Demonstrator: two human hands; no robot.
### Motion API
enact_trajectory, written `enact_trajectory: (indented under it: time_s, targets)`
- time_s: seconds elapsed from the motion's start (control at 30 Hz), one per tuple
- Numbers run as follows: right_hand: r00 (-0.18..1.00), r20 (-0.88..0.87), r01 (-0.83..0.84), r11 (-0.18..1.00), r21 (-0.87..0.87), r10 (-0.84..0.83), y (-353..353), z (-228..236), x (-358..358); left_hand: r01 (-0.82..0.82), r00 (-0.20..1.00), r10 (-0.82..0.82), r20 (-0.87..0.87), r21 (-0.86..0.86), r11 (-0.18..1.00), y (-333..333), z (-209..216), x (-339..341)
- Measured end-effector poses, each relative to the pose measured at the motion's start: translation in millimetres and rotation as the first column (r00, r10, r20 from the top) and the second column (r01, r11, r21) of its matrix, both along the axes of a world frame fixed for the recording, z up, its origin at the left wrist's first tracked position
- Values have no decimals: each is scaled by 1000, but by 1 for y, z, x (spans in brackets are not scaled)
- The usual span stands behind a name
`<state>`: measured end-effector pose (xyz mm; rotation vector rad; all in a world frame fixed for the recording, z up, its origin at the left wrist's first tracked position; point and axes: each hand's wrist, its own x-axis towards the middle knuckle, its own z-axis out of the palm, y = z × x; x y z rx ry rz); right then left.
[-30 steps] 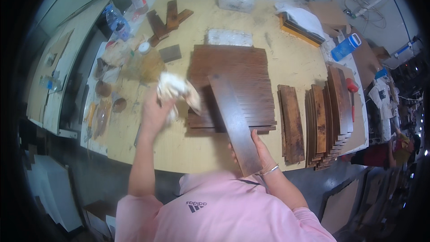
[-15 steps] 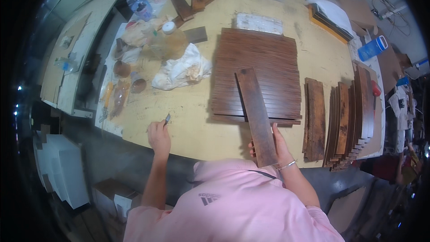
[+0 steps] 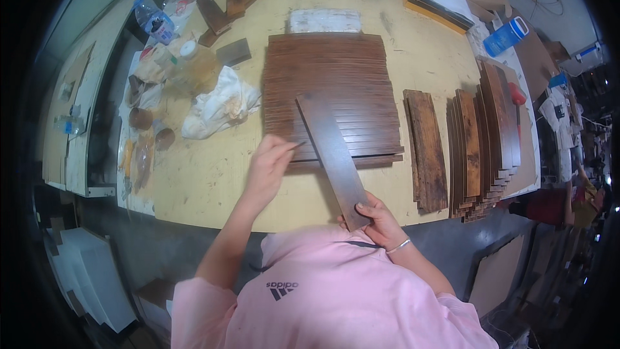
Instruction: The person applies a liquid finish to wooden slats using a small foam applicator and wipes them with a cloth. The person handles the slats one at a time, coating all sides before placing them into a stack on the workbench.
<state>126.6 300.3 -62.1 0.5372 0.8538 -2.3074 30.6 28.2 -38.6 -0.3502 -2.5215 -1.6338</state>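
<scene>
My right hand [image 3: 381, 221] grips the near end of a dark brown wooden plank [image 3: 332, 155], thumb lying on its upper face. The plank slants away from me, its far end over a wide row of brown planks [image 3: 326, 68] packed side by side. My left hand [image 3: 265, 168] is closed on a small thin tool [image 3: 300, 145] with a dark tip, too small to name exactly. That tip points at the plank's left edge, close to it; I cannot tell whether they touch.
Right of the row lie rough brown boards [image 3: 426, 152] and stacked planks [image 3: 494, 123]. A white cloth [image 3: 223, 105], a capped jug [image 3: 197, 68] and plastic bottles [image 3: 155, 21] crowd the left. A white wrapped block [image 3: 325, 21] sits behind the row; a blue bottle [image 3: 506, 37] stands far right.
My left hand has moved right and forward with the tool, from the bare tabletop to the plank's edge. The plank is tilted differently, and my right thumb now lies across it. The whole view has shifted.
</scene>
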Motion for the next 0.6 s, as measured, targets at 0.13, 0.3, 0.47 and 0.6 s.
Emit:
enact_trajectory:
  time_s: [0.13, 0.3, 0.47, 0.6]
  targets:
    - [999, 25, 35, 999, -4, -35, 2, -1, 4, -74, 974, 23, -224, -220, 973, 26, -16, -65]
    - [998, 6, 55, 998, 12, -55, 4, -10, 7, -211, 927, 126, -354, -213, 954, 31, -42, -112]
    - [995, -18, 96, 995, -25, -96, 3, -10, 6, 72, 914, -182, -363, -297, 952, 58, -42, -8]
    - [993, -15, 112, 992, -56, -113, -2, -9, 0, 183, 862, -268, -430, -229, 956, 73, -42, 35]
